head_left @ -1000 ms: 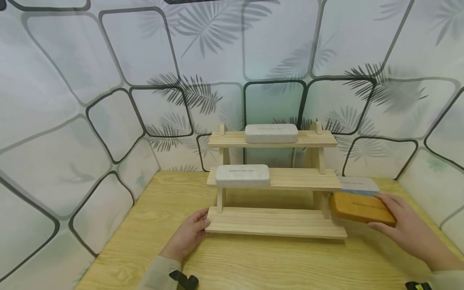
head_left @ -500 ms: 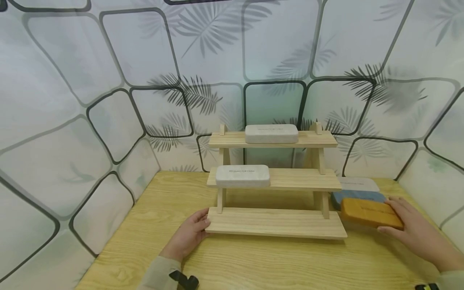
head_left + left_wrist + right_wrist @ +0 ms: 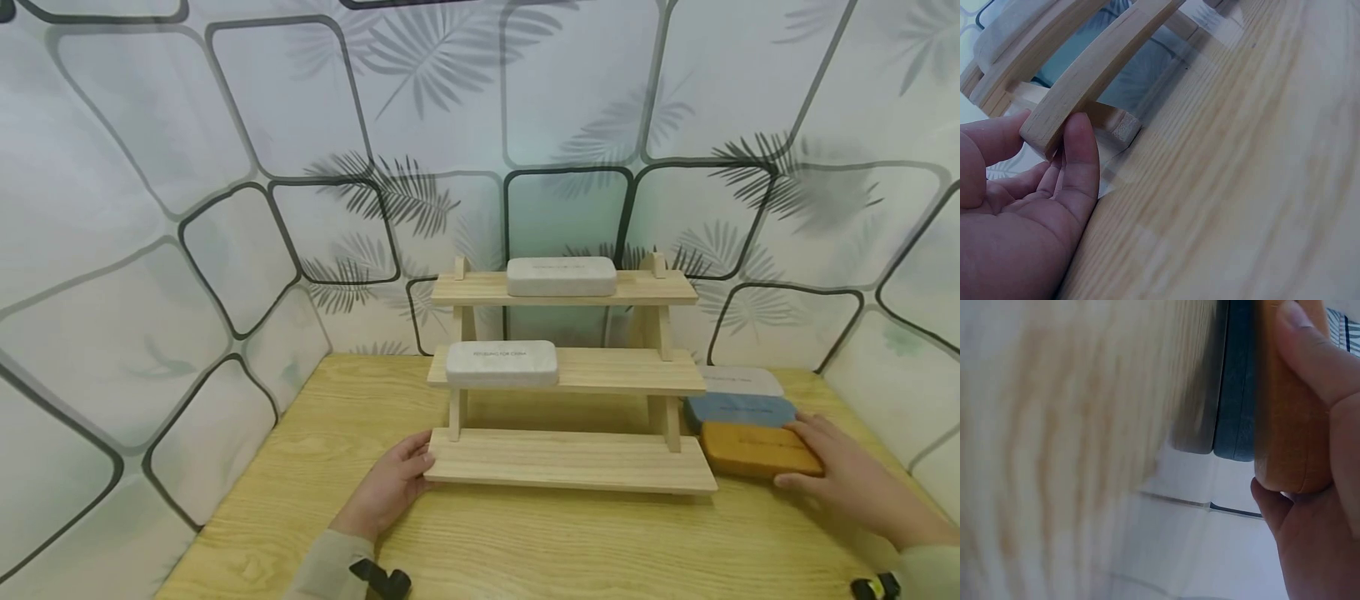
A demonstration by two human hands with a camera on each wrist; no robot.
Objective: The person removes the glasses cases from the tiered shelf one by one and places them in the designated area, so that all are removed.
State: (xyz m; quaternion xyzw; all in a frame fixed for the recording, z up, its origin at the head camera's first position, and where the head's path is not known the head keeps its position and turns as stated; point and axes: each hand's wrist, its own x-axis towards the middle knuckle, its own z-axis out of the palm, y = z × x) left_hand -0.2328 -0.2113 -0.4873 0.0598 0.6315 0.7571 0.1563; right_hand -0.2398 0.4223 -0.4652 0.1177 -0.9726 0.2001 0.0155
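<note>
My left hand [image 3: 390, 487] pinches the left end of the bottom board of a three-tier wooden display stand [image 3: 570, 461]. In the left wrist view, the thumb and fingers lie on either side of the board end [image 3: 1054, 125]. At the stand's right, my right hand [image 3: 847, 475] grips an orange glasses case [image 3: 757, 450] by its right end, thumb on the near side. Just behind that case are a blue glasses case [image 3: 738, 408] and a white one [image 3: 742, 381]. How the orange case meets the blue one underneath is hidden.
One white glasses case [image 3: 501, 363] lies on the middle shelf, towards the left. Another white case [image 3: 562, 276] is on the top shelf. Everything stands on a wood-grain table [image 3: 277, 517], with patterned cloth walls [image 3: 442, 100] behind and at both sides.
My right hand has moved right, then down, with the orange glasses case, bringing it in front of the blue one and uncovering more of that. The left hand and stand have stayed put.
</note>
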